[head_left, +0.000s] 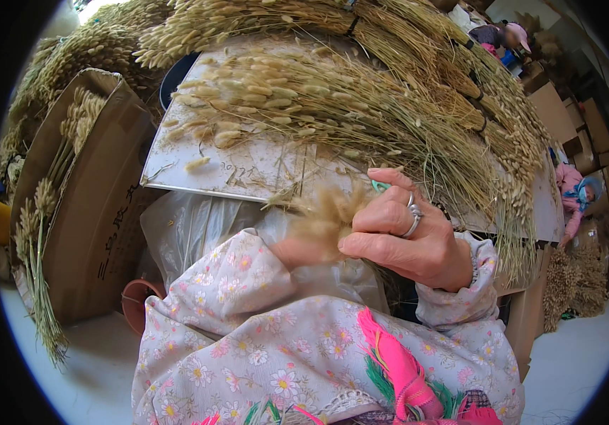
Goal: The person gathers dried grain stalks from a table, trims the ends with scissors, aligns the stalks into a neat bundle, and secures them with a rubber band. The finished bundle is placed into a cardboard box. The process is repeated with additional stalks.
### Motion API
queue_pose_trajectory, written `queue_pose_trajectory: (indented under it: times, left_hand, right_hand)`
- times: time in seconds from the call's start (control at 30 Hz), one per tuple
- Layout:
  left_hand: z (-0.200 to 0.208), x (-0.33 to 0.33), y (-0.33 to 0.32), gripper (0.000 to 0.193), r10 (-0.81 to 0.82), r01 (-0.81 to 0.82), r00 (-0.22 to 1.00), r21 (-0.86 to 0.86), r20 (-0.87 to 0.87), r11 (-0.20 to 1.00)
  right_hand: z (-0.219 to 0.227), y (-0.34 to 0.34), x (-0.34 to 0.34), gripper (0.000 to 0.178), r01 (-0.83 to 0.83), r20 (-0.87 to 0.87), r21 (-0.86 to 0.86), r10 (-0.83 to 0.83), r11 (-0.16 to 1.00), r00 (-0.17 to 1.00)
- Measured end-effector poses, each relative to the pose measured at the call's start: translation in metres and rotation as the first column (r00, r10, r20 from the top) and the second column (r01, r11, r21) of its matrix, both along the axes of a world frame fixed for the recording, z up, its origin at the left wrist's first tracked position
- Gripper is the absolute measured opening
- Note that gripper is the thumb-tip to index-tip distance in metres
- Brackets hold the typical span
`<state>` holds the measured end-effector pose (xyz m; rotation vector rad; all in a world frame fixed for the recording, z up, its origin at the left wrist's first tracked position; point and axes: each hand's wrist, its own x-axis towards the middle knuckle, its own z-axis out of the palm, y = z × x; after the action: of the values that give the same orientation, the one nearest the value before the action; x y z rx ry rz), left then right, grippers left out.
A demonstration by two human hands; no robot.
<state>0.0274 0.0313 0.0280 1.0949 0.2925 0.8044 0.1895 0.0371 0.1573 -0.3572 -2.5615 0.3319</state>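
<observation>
A small bunch of fluffy dried bunny-tail grass (327, 212), smeared by motion, is in front of my chest. My right hand (411, 230), with a silver ring, is closed around it, fingers curled and thumb pressed in. A bit of green (380, 185) shows at its index finger; what it is I cannot make out. My left hand (301, 251) is blurred under the heads, its fingers hidden. Beyond my hands, a thick layer of the same grass (283, 92) covers a white board (209, 173), heads to the left and stems to the right.
Tied grass bundles (389, 42) line the board's far side. On the left stands a cardboard box (103, 234) with grass bunches in it, near a reddish-brown pot (138, 301). Clear plastic (191, 227) hangs below the board edge. Two other people (572, 191) are at the right, among cartons.
</observation>
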Motion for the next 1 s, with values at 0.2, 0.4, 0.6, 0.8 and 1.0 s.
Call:
queue_pose_trajectory:
  times: [0.2, 0.4, 0.6, 0.8, 1.0]
  left_hand:
    - [-0.005, -0.006, 0.003, 0.058, -0.157, 0.156, 0.987, -0.048, -0.022, 0.987]
    - [-0.069, -0.006, 0.006, 0.036, -0.028, 0.026, 1.000, -0.373, 0.000, 0.928]
    - [-0.105, -0.016, -0.002, 0.044, 0.091, -0.063, 0.940, 0.092, -0.329, 0.994]
    - [-0.116, 0.005, -0.010, 0.045, 0.048, -0.006, 0.989, -0.286, 0.139, 0.958]
    - [-0.079, 0.007, -0.016, 0.041, -0.006, 0.059, 0.980, -0.258, 0.201, 0.964]
  right_hand:
    - [-0.005, 0.005, 0.012, 0.019, 0.240, -0.419, -0.082, -0.252, 0.967, 0.872]
    - [-0.008, -0.006, 0.030, 0.018, 0.234, -0.110, -0.203, -0.259, 0.951, 0.960]
    - [-0.017, -0.018, 0.021, 0.025, 0.260, -0.144, -0.185, -0.288, 0.948, 0.947]
    - [-0.023, -0.020, 0.013, 0.025, 0.258, -0.217, -0.097, -0.273, 0.961, 0.937]
    - [-0.028, -0.026, 0.013, 0.022, 0.312, -0.182, -0.111, -0.328, 0.944, 0.927]
